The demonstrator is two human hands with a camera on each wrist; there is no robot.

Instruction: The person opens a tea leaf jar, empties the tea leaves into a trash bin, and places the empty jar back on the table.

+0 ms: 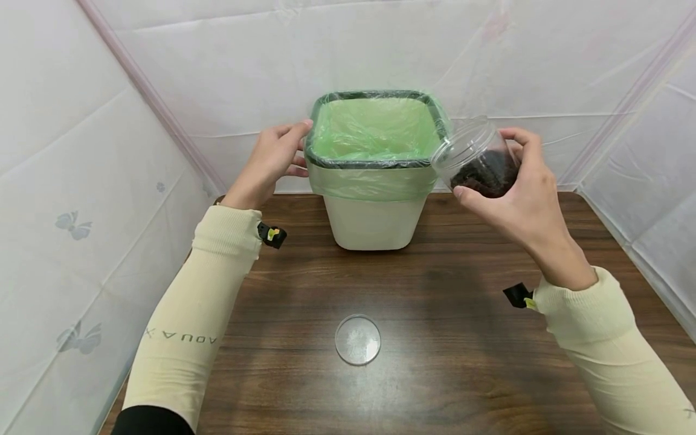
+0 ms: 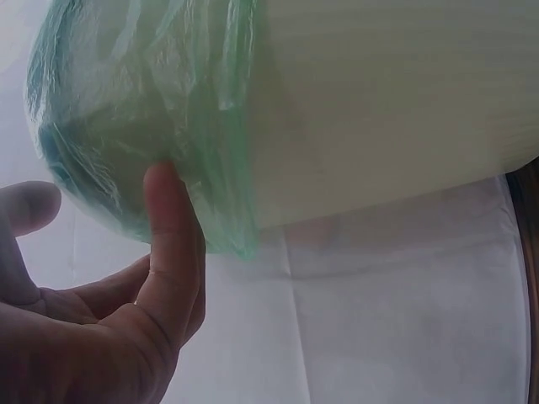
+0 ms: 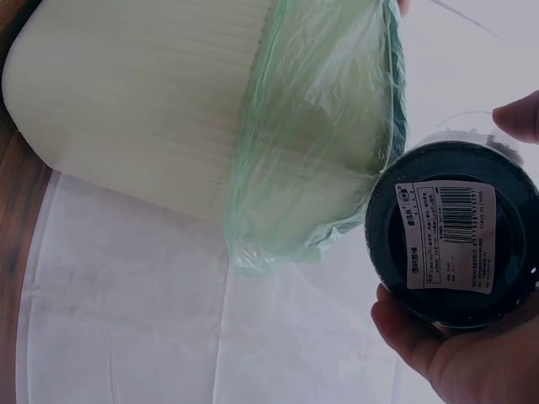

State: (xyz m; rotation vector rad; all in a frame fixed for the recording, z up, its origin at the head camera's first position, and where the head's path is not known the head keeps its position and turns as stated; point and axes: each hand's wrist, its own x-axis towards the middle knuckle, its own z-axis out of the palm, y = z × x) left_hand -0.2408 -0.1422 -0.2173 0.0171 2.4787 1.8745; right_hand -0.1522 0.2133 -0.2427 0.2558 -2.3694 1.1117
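My right hand (image 1: 535,187) grips a clear plastic jar (image 1: 472,142) that holds dark, loose contents (image 1: 492,172). The jar is tilted, its open mouth toward the right rim of a pale trash bin (image 1: 375,220). A label (image 3: 450,236) with a barcode shows on the jar's base in the right wrist view. A green trash bag (image 1: 380,127) lines the bin and folds over its dark rim. At the bin's left side is my left hand (image 1: 274,154), its fingers against the bag-covered outside and its thumb near the rim. In the left wrist view, a fingertip (image 2: 162,181) touches the bag.
A clear round lid (image 1: 357,340) lies flat on the dark wooden table (image 1: 435,362), in front of the bin. White plastic sheeting (image 1: 244,60) stands behind the bin and on both sides of the table.
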